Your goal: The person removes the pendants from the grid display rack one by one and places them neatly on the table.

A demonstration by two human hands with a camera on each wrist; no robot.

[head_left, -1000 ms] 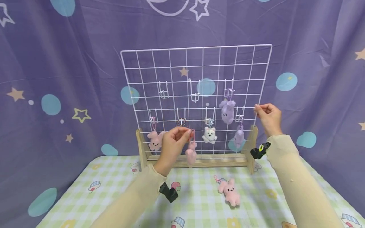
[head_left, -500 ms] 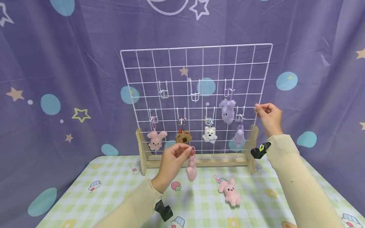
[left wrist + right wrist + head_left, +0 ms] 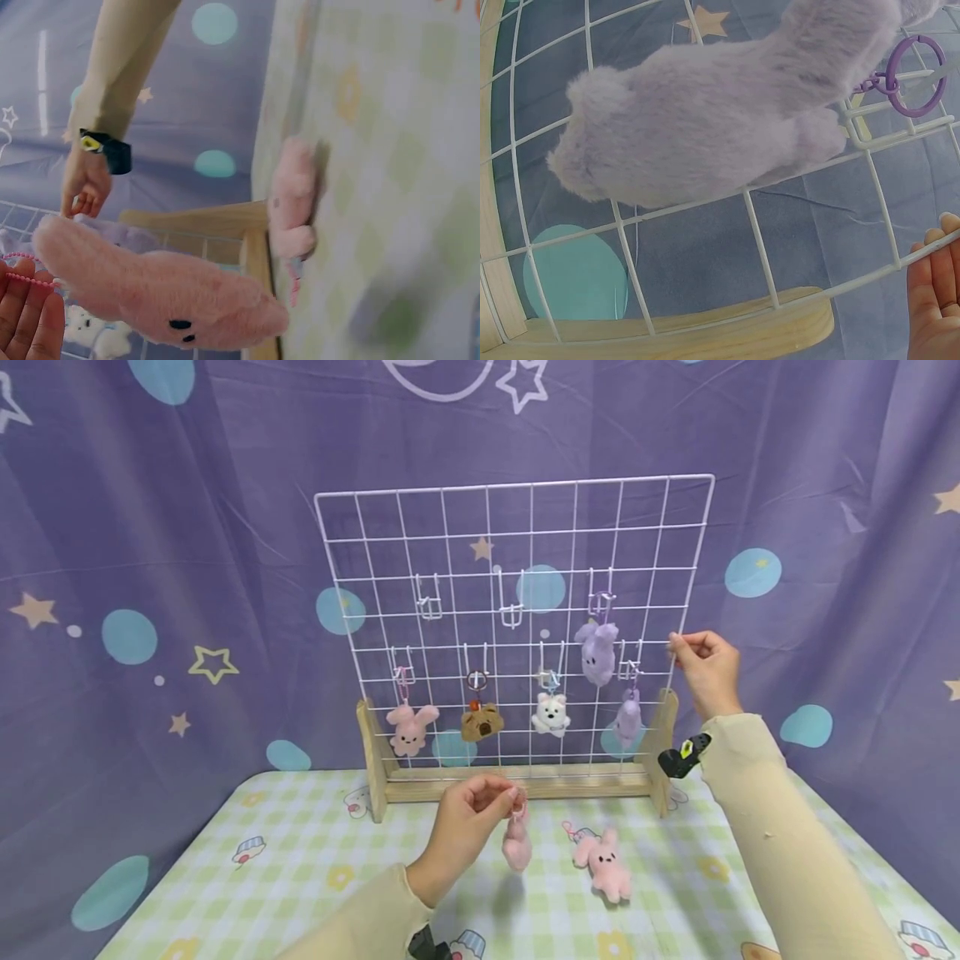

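Observation:
A pink plush bunny keychain (image 3: 517,847) dangles over the table from my left hand (image 3: 468,822), which pinches its ring between thumb and fingertips. In the left wrist view the bunny's bead chain (image 3: 30,280) runs across the fingers. My right hand (image 3: 707,668) grips the right edge of the white wire grid (image 3: 510,487) with fingertips and thumb. Beside it in the right wrist view hangs a purple plush keychain (image 3: 690,120) with a purple ring (image 3: 900,75). Another pink bunny keychain (image 3: 607,868) lies on the checked tablecloth, right of the held one.
On the grid's hooks hang a pink bunny (image 3: 411,731), a brown bear (image 3: 482,723), a white bear (image 3: 552,716) and two purple plush keychains. Two upper hooks, the left (image 3: 431,607) and the middle (image 3: 512,617), hold nothing. A wooden base (image 3: 517,787) supports the grid.
My left hand has moved down and slightly right with the pink bunny, from before the grid to over the table. The brown bear has come into sight. My right hand has stayed put.

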